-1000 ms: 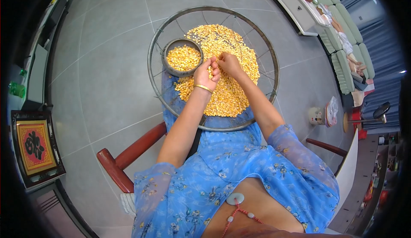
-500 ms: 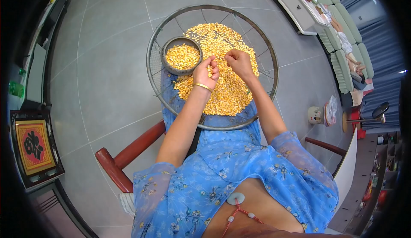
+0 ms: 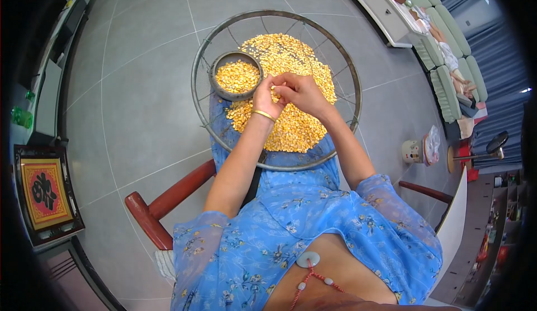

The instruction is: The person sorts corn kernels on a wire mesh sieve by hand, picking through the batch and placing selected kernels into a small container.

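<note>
Yellow corn kernels are spread over a round, wire-ribbed mesh sieve across my lap. A dark round bowl heaped with more kernels stands in the sieve's left part. My left hand, with a gold bangle at the wrist, is cupped palm up beside the bowl's right rim, its fingers curled around some kernels. Against that palm, my right hand pinches with thumb and fingers together. Whatever lies between its fingertips is too small and hidden to make out.
Red-brown wooden chair arms flank my lap. At the right, a person lies on the pale green sofa behind a white table. A patterned bin stands on the grey tiled floor; a framed character panel is at left.
My right hand has moved left from over the corn to my left palm, and its fingers now meet there. My left hand stays cupped in nearly the same place.
</note>
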`<move>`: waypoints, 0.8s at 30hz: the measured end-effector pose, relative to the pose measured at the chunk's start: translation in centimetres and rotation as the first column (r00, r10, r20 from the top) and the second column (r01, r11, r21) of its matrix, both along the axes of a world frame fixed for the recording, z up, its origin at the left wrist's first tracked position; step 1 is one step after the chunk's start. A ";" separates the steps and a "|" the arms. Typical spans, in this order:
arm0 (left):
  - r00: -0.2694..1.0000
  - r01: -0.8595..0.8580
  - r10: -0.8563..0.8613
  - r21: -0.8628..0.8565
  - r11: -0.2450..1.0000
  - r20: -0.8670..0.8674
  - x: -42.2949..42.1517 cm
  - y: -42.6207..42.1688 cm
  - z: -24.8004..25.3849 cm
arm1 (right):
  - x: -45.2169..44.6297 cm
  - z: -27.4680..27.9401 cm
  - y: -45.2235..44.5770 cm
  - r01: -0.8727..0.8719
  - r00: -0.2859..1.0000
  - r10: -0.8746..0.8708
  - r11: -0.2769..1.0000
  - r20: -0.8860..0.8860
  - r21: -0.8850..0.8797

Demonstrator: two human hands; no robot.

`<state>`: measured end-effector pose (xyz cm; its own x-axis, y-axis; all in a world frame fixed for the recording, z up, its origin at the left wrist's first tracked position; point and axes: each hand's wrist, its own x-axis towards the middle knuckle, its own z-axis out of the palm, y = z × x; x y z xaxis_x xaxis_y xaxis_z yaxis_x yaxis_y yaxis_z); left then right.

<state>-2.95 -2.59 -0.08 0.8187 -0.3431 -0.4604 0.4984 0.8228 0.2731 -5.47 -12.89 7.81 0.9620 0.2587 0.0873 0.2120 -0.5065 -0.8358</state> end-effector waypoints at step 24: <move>0.999 -0.020 0.017 -0.079 0.997 -0.030 0.1 1.3 -1.9 | 4.4 -5.2 -6.1 0.122 0.976 -0.156 0.970 -0.152 -0.210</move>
<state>-2.80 -1.28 -1.96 0.8118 -0.3645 -0.4563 0.4897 0.8505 0.1920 -1.12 -18.99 2.63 0.9862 0.1173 -0.1164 -0.0057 -0.6798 -0.7334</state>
